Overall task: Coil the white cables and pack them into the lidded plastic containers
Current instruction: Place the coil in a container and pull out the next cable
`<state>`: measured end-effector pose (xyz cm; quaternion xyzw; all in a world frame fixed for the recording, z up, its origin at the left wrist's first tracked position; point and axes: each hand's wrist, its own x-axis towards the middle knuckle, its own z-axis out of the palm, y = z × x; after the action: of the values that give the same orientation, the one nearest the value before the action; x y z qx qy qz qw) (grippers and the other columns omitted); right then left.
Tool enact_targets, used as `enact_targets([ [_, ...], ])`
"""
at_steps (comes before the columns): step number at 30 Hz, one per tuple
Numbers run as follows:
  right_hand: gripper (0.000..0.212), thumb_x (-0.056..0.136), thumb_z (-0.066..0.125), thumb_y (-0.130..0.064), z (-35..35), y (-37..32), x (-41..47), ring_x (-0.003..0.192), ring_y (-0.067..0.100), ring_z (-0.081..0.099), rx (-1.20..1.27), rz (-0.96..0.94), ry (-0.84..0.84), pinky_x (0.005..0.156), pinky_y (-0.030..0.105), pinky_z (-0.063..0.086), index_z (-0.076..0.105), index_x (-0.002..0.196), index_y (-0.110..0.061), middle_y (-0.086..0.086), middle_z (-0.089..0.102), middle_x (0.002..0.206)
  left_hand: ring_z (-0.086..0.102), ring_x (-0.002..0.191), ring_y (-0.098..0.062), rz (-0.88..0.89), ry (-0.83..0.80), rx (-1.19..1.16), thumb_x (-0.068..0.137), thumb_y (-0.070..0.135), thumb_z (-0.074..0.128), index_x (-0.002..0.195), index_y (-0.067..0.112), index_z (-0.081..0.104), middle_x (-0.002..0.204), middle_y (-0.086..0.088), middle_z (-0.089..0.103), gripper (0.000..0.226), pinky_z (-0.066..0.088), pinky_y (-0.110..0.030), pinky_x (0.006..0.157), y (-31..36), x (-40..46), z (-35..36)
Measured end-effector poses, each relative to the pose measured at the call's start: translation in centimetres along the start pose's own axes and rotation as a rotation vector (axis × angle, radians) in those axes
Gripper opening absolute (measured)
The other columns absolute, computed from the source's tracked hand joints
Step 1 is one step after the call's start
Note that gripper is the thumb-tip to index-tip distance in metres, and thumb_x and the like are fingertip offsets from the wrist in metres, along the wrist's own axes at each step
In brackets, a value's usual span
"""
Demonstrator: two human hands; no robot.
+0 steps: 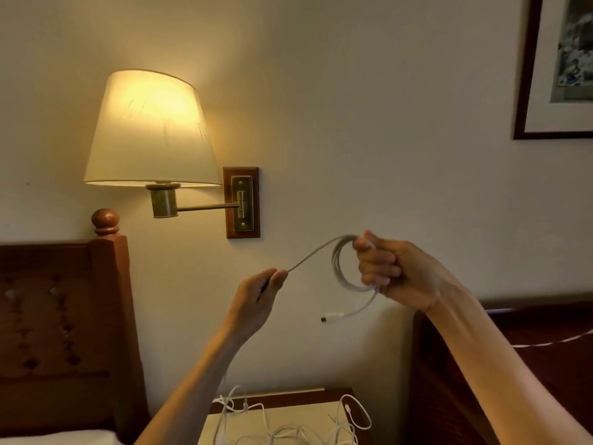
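Right hand raised below and right of the wall lamp, fingers curled tight round a coiled white cable, its plug end dangling beneath the coil. Left hand, lower and directly under the lamp's wall plate, pinching the cable's straight run between thumb and fingers. Far beneath the lamp, on the table, a loose tangle of white cables; no lidded container in view.
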<state>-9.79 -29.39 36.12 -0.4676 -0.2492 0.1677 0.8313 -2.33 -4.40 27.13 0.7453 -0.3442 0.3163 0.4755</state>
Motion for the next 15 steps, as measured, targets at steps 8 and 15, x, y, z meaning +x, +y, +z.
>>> enact_targets([
  [8, 0.034, 0.105, 0.037, -0.027, 0.5, 0.4, 2.2, 0.051, 0.013, 0.049, -0.431, -0.293, 0.325, 0.052, 0.022, 0.045, 0.053, 0.081, -0.008, 0.002, 0.051, 0.061, 0.034, 0.051, -0.004, -0.212, -0.656, 0.329, 0.097, 0.052, 0.04, 0.056, 0.025, 0.045, 0.054, 0.011, 0.042, 0.05, 0.029, -0.031, 0.057, 1.4, -2.6, 1.8],
  [15, 0.033, 0.104, 0.044, -0.019, 0.5, 6.2, 3.3, 0.052, 0.02, 0.064, -0.885, -0.282, 0.282, 0.055, 0.028, 0.051, 0.059, 0.082, 0.001, 0.01, 0.068, 0.063, 0.03, 0.049, -0.015, -0.174, -0.814, -0.087, 0.099, 0.027, 0.046, 0.055, 0.024, 0.048, 0.052, 0.004, 0.036, 0.044, 0.03, -0.024, 0.056, 8.1, 0.5, -0.5],
])
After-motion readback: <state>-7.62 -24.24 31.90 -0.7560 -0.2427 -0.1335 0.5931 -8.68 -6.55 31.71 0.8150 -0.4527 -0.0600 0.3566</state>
